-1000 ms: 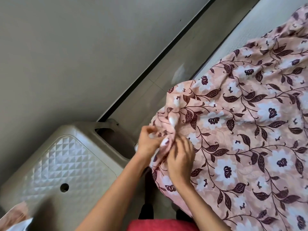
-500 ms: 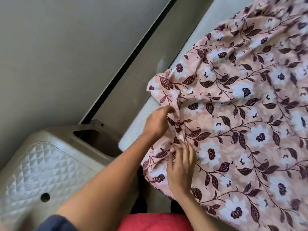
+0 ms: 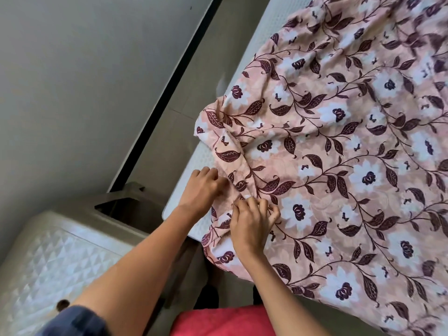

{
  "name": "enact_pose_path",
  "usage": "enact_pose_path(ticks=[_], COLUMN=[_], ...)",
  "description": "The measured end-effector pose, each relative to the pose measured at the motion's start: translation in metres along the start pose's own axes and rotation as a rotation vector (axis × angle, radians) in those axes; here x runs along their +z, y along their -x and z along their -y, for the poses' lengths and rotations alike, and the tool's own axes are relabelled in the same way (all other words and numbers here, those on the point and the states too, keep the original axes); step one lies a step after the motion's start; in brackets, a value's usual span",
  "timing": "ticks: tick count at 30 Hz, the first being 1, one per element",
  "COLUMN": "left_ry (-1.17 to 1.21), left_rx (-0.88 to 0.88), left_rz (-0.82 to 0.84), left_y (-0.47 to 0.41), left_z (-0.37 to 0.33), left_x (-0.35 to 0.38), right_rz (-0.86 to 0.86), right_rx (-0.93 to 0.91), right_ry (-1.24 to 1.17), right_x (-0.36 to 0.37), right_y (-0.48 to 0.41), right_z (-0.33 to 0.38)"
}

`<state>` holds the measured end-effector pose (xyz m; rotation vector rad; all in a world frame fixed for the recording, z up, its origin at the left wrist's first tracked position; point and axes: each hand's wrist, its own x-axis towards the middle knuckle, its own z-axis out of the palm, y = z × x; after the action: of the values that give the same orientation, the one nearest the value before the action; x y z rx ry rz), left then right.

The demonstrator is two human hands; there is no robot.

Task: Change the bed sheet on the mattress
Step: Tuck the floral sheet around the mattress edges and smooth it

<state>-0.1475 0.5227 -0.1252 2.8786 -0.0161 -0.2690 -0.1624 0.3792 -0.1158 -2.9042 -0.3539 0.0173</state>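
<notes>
And here we are over the bed sheet (image 3: 339,146): soft pink cloth printed with white flowers and dark maroon leaves on trailing vines, spread across the mattress (image 3: 194,163) and rumpled into thick folds at its near corner. We can see that corner of the mattress bare, white with a fine dimpled weave and a rounded edge, and the sheet's hem stops just short of it. Lower down, the cloth spills over the near side.

The left hand (image 3: 201,187) sits at the sheet's edge on the bare corner, fingers curled under. We cannot tell whether they have cloth between them. The right hand (image 3: 252,221) is just beside it, fingers clawed in and gripping a bunched ridge of fabric.

Just beside the mattress corner we have a plastic cabinet (image 3: 60,251), beige and glossy, its top moulded in little diamond facets with a round hole and a slot cut near its back edge. Between bed and wall (image 3: 84,69) runs a strip of grey-beige floor tile (image 3: 169,122), edged by a black skirting strip (image 3: 174,76). The wall is plain matte grey. At the bottom we catch a blue sleeve (image 3: 77,321) and red cloth (image 3: 218,321).
</notes>
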Motion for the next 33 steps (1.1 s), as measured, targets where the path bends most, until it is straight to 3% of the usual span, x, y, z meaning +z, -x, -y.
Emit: enact_pose_path(ticks=[4,9,13,18,23,29,33], left_ry=[-0.063,-0.08,-0.105,-0.254,-0.351,-0.267,-0.187], left_rx=[0.128,0.128,0.074,-0.085,-0.364,-0.558,-0.665], left_rz=[-0.135,-0.311,-0.324,-0.173,0.009,0.073,0.228], left_y=[0.012,0.047,0.087,0.136,0.164,0.145,0.124], left_z=[0.004,0.028,0.056,0.092,0.122,0.127,0.118], left_x=[-0.003,-0.013,-0.023,-0.04,-0.062,-0.057,-0.046], right_rz=[-0.11,-0.15,-0.091,0.045,0.112,0.306,0.362], right_rx=[-0.193,-0.272,-0.389,-0.528,-0.555,-0.505,-0.51], right_ry=[-0.012,-0.12,-0.259,-0.317,-0.301,0.034,0.174], right_x=[-0.016,-0.028,-0.027,-0.017,-0.003,0.007,0.012], right_y=[0.005,0.014,0.024,0.036,0.045,0.056,0.059], right_z=[0.0,0.021,0.058,0.102,0.116,0.061,0.022])
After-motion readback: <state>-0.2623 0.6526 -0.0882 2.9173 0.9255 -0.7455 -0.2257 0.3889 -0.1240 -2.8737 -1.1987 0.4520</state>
